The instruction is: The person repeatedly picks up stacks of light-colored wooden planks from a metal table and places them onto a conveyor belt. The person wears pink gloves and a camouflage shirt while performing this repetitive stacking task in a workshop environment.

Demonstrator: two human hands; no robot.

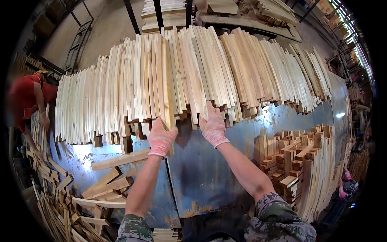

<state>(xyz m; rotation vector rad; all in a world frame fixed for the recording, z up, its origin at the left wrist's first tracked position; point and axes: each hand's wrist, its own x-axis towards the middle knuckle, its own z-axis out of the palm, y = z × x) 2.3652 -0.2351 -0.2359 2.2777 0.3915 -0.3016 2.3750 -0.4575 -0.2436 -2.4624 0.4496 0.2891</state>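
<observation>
A long row of pale wooden strips [141,80] lies side by side on a metal table. My left hand [162,138], in a whitish-pink work glove, is closed around the near part of one wooden strip [166,84]. That strip sits higher than its neighbours, and its near end sticks out below the hand. My right hand [213,127], gloved the same way, is closed on the near end of another strip in the row, right of the middle. Its fingers lie along the top with the thumb at the side; they partly hide that strip's end.
Short offcuts [109,187] lie in a loose heap at the lower left. Stacked wooden pieces [298,157] stand at the right of the blue-grey metal table [205,173]. A person in red [30,97] bends over wood at the far left. More timber [258,16] lies beyond the row.
</observation>
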